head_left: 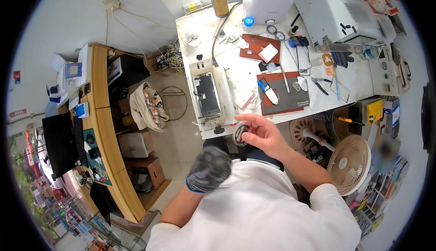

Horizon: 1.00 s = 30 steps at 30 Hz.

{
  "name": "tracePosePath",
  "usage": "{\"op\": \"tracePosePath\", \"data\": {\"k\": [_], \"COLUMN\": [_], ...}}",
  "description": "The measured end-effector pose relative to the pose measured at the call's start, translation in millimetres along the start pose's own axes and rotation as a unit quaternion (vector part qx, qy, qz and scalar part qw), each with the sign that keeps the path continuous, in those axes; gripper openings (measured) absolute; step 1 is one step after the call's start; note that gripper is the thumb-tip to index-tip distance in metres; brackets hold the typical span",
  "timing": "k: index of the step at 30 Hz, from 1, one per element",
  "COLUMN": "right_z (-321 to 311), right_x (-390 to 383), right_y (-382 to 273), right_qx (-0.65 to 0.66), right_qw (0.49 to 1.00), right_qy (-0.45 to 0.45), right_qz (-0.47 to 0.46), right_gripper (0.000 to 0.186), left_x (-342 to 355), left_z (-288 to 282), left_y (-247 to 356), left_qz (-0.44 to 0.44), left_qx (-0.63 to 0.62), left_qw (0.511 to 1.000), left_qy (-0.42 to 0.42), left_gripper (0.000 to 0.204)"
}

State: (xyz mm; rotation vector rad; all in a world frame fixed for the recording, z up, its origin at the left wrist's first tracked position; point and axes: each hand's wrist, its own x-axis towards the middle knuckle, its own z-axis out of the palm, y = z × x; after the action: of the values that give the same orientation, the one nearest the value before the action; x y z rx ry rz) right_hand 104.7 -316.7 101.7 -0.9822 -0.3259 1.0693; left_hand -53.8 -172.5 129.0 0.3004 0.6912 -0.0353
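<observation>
My right hand (pixel 265 135) is bare and pinches a small dark round spool (pixel 241 134) between thumb and fingers, in front of the table's near edge. My left hand (pixel 210 169) wears a grey knit glove with a blue cuff. It is close to my body, below and left of the spool, and smeared by motion, so its fingers cannot be made out. Past the spool, a phone-sized dark panel (pixel 209 94) lies on a metal-framed fixture (pixel 222 80) at the table's left front corner.
On the white table (pixel 236 83) lie brown-and-grey work mats (pixel 290 97), a blue-and-white tube (pixel 268 91), two similar spools (pixel 280 36) and a dark glove (pixel 341 59). A white appliance (pixel 265 3) stands at the back. A fan (pixel 349 165) is at my right, a wooden desk (pixel 103 128) at my left.
</observation>
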Motion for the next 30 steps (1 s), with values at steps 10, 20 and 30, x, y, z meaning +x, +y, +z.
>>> {"op": "tracePosePath", "data": {"k": [10, 20, 30], "right_z": [33.2, 45.0, 65.3], "right_x": [49.2, 79.1, 63.2], "right_y": [-23.9, 8.1, 30.1], "right_qx": [-0.432, -0.133, -0.430], "right_qw": [0.847, 0.976, 0.856], "right_qy": [0.007, 0.157, 0.162], "right_qz": [-0.310, -0.066, -0.235], "right_gripper": [0.043, 0.037, 0.044], "left_x": [36.2, 26.8, 80.4], "left_z": [5.4, -39.4, -16.2], "left_y": [57.3, 108.8, 119.0], "left_qz": [0.146, -0.254, 0.247], "left_qx": [0.798, 0.202, 0.316], "left_qw": [0.570, 0.932, 0.909], "left_qy": [-0.126, -0.161, -0.115], "left_gripper": [0.027, 0.026, 0.042]}}
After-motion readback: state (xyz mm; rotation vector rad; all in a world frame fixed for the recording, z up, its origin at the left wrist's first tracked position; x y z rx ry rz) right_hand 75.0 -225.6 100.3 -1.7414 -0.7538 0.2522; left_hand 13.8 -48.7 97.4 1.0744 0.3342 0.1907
